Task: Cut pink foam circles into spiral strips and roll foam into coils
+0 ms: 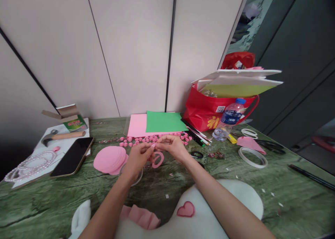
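Observation:
Both hands meet over the middle of the table, fingertips pinched close together. Between them is a pink paper strip (158, 161), whose curled loop hangs below the fingers. My left hand (141, 154) is closed on its end from the left, and my right hand (171, 146) pinches it from the right. Behind the fingers lie several small pink rolled-paper pieces (129, 139) in rows. A stack of pink paper circles (110, 159) is left of my left hand. Under my left wrist, a pale ring (139, 179), perhaps a tape roll, is partly hidden.
At left are a phone (73, 157), a hammer (66, 136) and a bead string (34, 165). Green paper (164, 122) lies at the back. A red bag (196, 109), water bottle (230, 120), pens (197, 136), tape roll (253, 157) and scissors (272, 146) stand or lie right.

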A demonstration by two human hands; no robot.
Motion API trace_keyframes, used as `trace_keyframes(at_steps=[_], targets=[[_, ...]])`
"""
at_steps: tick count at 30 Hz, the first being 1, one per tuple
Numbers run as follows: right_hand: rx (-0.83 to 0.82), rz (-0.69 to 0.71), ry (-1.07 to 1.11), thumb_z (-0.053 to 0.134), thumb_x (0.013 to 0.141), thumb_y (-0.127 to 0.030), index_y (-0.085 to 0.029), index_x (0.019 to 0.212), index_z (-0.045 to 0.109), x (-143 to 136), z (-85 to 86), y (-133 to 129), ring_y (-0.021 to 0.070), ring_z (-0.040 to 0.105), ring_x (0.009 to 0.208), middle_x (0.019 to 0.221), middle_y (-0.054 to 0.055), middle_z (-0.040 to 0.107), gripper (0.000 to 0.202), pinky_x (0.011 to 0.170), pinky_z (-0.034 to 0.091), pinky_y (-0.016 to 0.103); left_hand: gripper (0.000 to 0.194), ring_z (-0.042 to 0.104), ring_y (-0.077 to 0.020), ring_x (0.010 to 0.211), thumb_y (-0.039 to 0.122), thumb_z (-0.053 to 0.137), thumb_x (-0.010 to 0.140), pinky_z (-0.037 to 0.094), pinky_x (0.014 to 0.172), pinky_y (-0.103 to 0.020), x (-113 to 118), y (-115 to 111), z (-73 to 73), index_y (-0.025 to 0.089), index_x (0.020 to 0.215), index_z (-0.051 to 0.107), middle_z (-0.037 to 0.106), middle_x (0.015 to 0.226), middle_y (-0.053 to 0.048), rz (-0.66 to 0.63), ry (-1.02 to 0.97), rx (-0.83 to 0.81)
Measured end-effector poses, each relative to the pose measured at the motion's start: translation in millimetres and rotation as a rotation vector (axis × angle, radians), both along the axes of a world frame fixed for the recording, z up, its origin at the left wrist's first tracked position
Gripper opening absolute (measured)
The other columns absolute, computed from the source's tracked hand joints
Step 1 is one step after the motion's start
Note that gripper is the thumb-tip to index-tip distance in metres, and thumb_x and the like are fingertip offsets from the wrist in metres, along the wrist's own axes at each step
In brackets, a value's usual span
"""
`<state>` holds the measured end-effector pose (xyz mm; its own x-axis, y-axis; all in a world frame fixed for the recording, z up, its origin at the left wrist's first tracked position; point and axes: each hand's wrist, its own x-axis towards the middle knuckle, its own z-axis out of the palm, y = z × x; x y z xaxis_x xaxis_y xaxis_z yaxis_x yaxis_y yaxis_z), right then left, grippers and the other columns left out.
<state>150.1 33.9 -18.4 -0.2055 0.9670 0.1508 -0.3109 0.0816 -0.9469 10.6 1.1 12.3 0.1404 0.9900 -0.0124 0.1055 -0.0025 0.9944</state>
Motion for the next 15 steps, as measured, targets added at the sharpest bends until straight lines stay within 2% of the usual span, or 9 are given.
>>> trace_keyframes(at_steps=[5, 11, 15], targets=[[0.025, -0.007, 0.019, 0.073, 0.052, -0.025, -0.014, 0.069, 0.065, 0.6, -1.8, 2.0, 0.0110, 0.060, 0.053, 0.061, 0.001, 0.066, 0.022, 0.058, 0.050, 0.024, 0.016, 0.052, -0.0109, 0.049, 0.027, 0.058, 0.062, 0.041, 0.051, -0.022, -0.6, 0.0, -0.5, 0.014, 0.069, 0.057, 0.056, 0.050, 0.003, 0.000, 0.012, 0.010], [-0.017, 0.016, 0.043, 0.071, 0.055, -0.023, -0.014, 0.076, 0.067, 1.2, -0.1, 1.7, 0.0113, 0.062, 0.059, 0.067, 0.002, 0.068, 0.024, 0.062, 0.050, 0.024, 0.018, 0.051, -0.0113, 0.050, 0.028, 0.052, 0.068, 0.039, 0.053, -0.023, -4.1, 4.1, -5.0, 0.014, 0.058, 0.055, 0.058, 0.052, 0.000, 0.034, 0.087, 0.142], [-0.043, 0.002, 0.078, 0.072, 0.053, -0.021, -0.013, 0.074, 0.067, 1.5, 0.9, 1.8, 0.0099, 0.061, 0.055, 0.064, 0.002, 0.068, 0.023, 0.059, 0.049, 0.023, 0.016, 0.054, -0.0125, 0.047, 0.029, 0.052, 0.068, 0.040, 0.053, -0.025, -3.6, 4.4, -5.5, 0.014, 0.067, 0.055, 0.058, 0.053, 0.001, 0.021, 0.048, 0.090]])
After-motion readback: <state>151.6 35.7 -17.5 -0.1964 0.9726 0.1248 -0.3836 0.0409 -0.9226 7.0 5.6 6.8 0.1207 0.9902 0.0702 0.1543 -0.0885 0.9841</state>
